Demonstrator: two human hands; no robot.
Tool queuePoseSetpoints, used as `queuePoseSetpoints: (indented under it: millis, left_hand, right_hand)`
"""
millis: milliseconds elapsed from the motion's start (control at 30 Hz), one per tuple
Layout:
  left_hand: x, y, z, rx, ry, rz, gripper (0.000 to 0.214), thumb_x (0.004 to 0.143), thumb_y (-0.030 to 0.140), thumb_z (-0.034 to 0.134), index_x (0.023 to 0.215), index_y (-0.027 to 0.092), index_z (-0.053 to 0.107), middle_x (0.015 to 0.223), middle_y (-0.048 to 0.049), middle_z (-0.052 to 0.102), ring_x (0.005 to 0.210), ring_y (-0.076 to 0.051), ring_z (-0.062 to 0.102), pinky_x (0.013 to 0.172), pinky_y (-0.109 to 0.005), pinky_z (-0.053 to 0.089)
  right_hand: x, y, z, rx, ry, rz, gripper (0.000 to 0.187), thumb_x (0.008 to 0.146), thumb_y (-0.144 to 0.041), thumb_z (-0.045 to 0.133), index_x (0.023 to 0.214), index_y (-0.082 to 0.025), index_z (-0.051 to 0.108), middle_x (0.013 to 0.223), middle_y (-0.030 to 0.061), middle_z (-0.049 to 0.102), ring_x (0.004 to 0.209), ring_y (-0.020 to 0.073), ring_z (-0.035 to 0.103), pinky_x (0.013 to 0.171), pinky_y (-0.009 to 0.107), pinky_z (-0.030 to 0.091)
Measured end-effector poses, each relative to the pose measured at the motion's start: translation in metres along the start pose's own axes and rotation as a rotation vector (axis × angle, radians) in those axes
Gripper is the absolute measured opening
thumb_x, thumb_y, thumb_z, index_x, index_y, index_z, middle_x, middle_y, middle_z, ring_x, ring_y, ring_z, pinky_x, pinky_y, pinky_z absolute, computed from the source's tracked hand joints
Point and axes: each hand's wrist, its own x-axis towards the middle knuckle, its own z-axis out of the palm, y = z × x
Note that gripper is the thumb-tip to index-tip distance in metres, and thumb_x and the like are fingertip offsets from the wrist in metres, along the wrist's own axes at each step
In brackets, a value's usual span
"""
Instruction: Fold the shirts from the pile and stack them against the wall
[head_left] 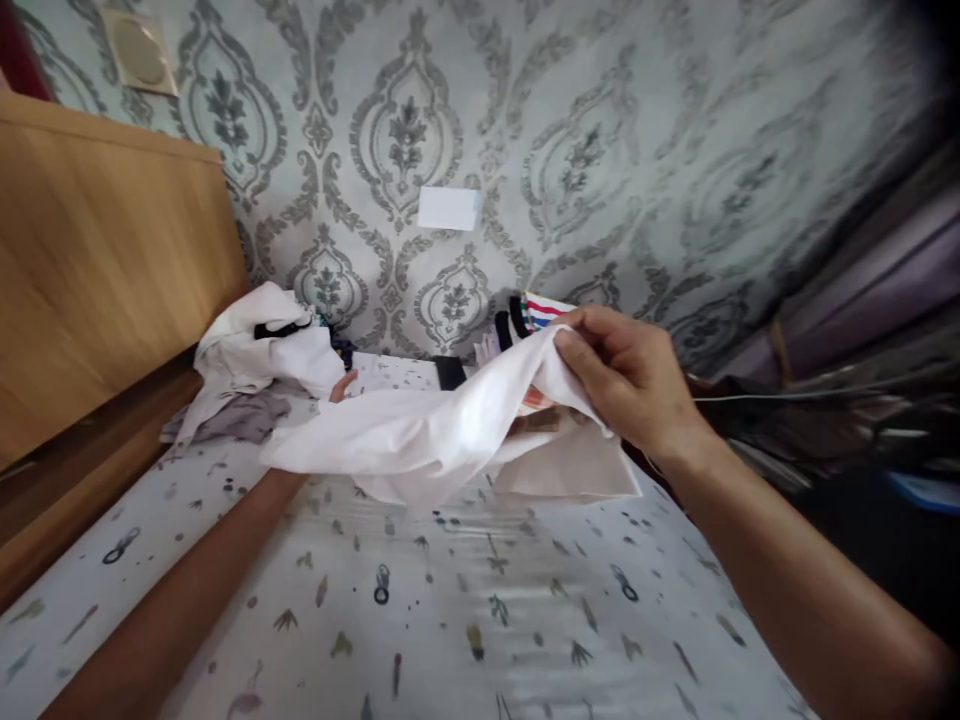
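Right hand (626, 375) pinches white cloth (420, 435), apparently draped over left hand (343, 386)

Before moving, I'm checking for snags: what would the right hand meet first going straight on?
Past the white cloth it pinches, the right hand would probably meet the striped item near the wall, though depth is unclear.

The long, draped white cloth (420, 435) is plain. The flat white fabric sheet (480, 605) carries small scattered motifs, mostly plants, in green, ochre, mauve and black. Near the sheet's left edge, the crumpled white fabric heap (247, 330) borders a folded greyish-mauve cloth (244, 415). Near its far edge, a striped item (541, 312) shows red, white and blue bands. The pale grey wallpaper (405, 140) bears darker grey damask medallions.
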Motion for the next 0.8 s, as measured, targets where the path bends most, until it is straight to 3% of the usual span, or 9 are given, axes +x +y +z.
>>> queuePoseSetpoints:
  millis: [67,133,200,333,433,567,633,700,800]
  left_hand:
    - [-0.007,0.010,0.007,-0.058,-0.082,-0.006,0.065,0.075,0.046,0.078,0.133,0.026,0.055,0.121,-0.0031,0.065,0.115,-0.027,0.060,0.095,-0.036,0.051]
    - [-0.027,0.018,0.021,-0.083,-0.261,-0.076,0.049,0.065,0.035,0.087,0.108,0.023,0.068,0.109,-0.0037,0.070,0.101,-0.023,0.066,0.087,-0.032,0.053]
    - [-0.056,0.020,0.041,-0.101,-0.497,-0.206,0.026,0.071,0.036,0.082,0.082,0.018,0.069,0.088,-0.0040,0.072,0.080,-0.018,0.069,0.074,-0.030,0.055]
    - [-0.110,0.017,0.081,-0.271,-0.933,-0.480,0.032,0.081,0.047,0.073,0.076,0.017,0.064,0.073,-0.0058,0.072,0.070,-0.020,0.071,0.065,-0.033,0.056]
    - [-0.129,0.029,0.094,-0.193,-1.018,-0.484,0.034,0.085,0.052,0.069,0.081,0.018,0.065,0.078,-0.0061,0.073,0.077,-0.019,0.071,0.075,-0.033,0.056]
    - [-0.134,0.060,0.104,0.230,-0.907,-0.214,0.027,0.094,0.046,0.057,0.094,0.020,0.067,0.094,-0.0062,0.074,0.085,-0.018,0.068,0.079,-0.031,0.054]
    - [-0.136,0.070,0.112,0.447,-0.836,-0.052,0.021,0.096,0.038,0.053,0.101,0.022,0.065,0.101,-0.0058,0.071,0.091,-0.018,0.066,0.081,-0.030,0.053]
    - [-0.138,0.071,0.122,0.592,-0.802,0.119,0.018,0.098,0.030,0.049,0.107,0.022,0.062,0.107,-0.0064,0.069,0.100,-0.019,0.063,0.087,-0.031,0.051]
    - [-0.139,0.056,0.140,0.702,-0.832,0.368,0.020,0.099,0.024,0.045,0.113,0.020,0.058,0.115,-0.0094,0.066,0.109,-0.021,0.059,0.096,-0.035,0.049]
  right_hand:
    - [-0.015,0.000,-0.024,-0.065,0.055,0.011,0.021,0.092,-0.038,0.055,0.081,-0.021,0.061,0.068,-0.0003,0.058,0.059,0.0131,0.050,0.054,0.029,0.037]
    - [-0.026,-0.006,-0.047,-0.114,0.109,0.014,0.024,0.091,-0.043,0.058,0.081,-0.022,0.063,0.068,0.0002,0.059,0.058,0.0132,0.050,0.054,0.029,0.036]
    - [-0.031,-0.014,-0.066,-0.147,0.134,0.016,0.025,0.090,-0.047,0.061,0.082,-0.023,0.065,0.068,0.0010,0.060,0.057,0.0127,0.050,0.053,0.030,0.035]
    - [-0.021,-0.024,-0.073,-0.062,0.002,-0.028,0.020,0.091,-0.041,0.061,0.083,-0.023,0.067,0.063,-0.0010,0.056,0.052,0.0104,0.045,0.049,0.028,0.032]
    - [-0.006,-0.010,-0.025,0.068,-0.183,-0.070,0.015,0.092,-0.029,0.056,0.083,-0.021,0.066,0.067,-0.0013,0.060,0.056,0.0119,0.050,0.052,0.026,0.036]
    - [-0.003,0.031,0.084,-0.022,-0.386,0.111,0.013,0.089,-0.013,0.057,0.083,-0.018,0.067,0.079,0.0029,0.069,0.075,0.0185,0.062,0.072,0.031,0.047]
    - [-0.013,0.051,0.126,-0.155,-0.519,0.195,0.017,0.088,-0.011,0.059,0.100,-0.018,0.069,0.104,0.0086,0.071,0.098,0.0245,0.064,0.087,0.037,0.048]
    - [-0.027,0.067,0.144,-0.205,-0.579,0.187,0.029,0.091,-0.014,0.056,0.119,-0.018,0.065,0.125,0.0125,0.066,0.117,0.0275,0.059,0.099,0.041,0.044]
    - [-0.053,0.087,0.132,-0.204,-0.576,0.167,0.033,0.096,-0.017,0.049,0.126,-0.017,0.061,0.132,0.0135,0.062,0.124,0.0269,0.056,0.105,0.043,0.042]
